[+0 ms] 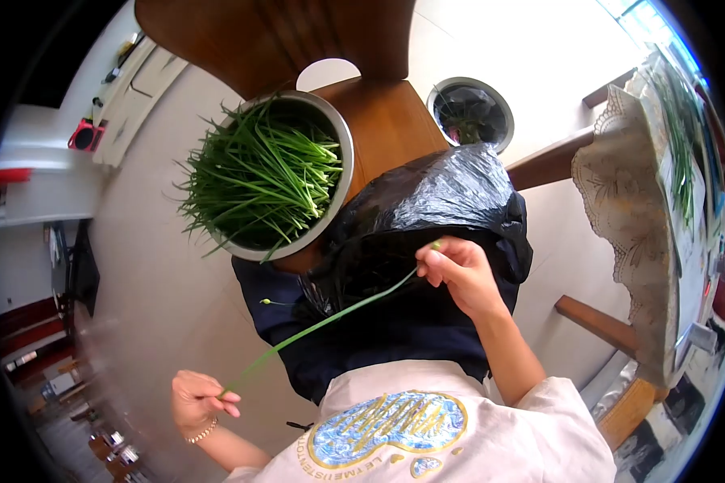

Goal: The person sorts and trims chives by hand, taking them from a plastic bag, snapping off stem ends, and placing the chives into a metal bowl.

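Observation:
A long green stalk stretches between my two hands. My left hand, low and to the left with a bracelet at the wrist, pinches its lower end. Near the lap, my right hand pinches the other end between thumb and fingertips, in front of the opening of a black plastic bag. The bag lies over the dark-clad lap, its inside too dark to make out. A metal basin heaped with green stalks stands on the wooden chair. A short stalk with a bud lies on the left thigh.
The wooden chair stands ahead. Beyond it, a second metal basin on the floor holds a dark bag and plant scraps. At the right is a table with a lace cloth and more green stalks. Cabinets line the left.

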Demonstrator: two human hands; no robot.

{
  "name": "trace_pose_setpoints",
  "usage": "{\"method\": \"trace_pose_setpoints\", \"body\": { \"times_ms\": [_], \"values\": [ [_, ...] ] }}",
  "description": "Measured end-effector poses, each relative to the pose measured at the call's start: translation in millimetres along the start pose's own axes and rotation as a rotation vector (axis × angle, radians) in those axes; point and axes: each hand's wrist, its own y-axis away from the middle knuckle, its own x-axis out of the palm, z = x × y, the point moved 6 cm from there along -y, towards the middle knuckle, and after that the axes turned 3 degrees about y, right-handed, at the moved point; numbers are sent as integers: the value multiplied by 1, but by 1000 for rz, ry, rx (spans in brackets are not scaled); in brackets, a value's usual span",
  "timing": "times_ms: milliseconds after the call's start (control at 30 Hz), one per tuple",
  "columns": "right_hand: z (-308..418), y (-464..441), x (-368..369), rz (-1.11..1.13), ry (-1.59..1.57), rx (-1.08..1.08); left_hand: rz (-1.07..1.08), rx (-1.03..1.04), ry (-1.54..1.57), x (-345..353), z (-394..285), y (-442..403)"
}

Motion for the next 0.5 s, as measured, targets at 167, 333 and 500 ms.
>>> {"method": "trace_pose_setpoints", "body": {
  "times_ms": [167,333,500],
  "values": [
    [56,8,27,268,-69,-364,10,493,805,36,-19,-46],
    [61,16,91,440,176,-233,-103,551,737,84,-36,-102],
    [30,9,129,347,301,-102,-214,284,710,104,-10,-133]
  ]
}}
